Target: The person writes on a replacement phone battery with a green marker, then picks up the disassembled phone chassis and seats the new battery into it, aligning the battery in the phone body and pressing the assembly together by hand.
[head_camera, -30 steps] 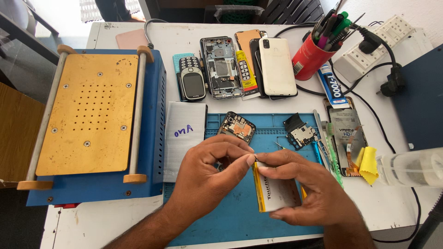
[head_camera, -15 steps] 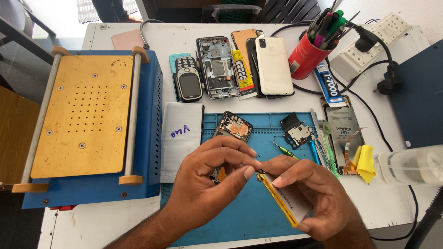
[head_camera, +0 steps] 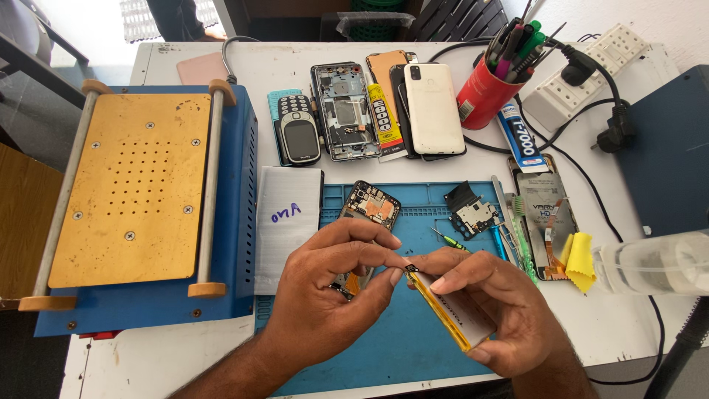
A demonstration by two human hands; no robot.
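Both hands work above the blue repair mat: the right hand clasps a thin phone battery edge-up while the left hand pinches its connector tab, apparently mid-removal, needing a gentle, steady peel.

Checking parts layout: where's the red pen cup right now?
Head view, upper right of the table: the red pen cup stands just right of the white phone, left of the white power strip.
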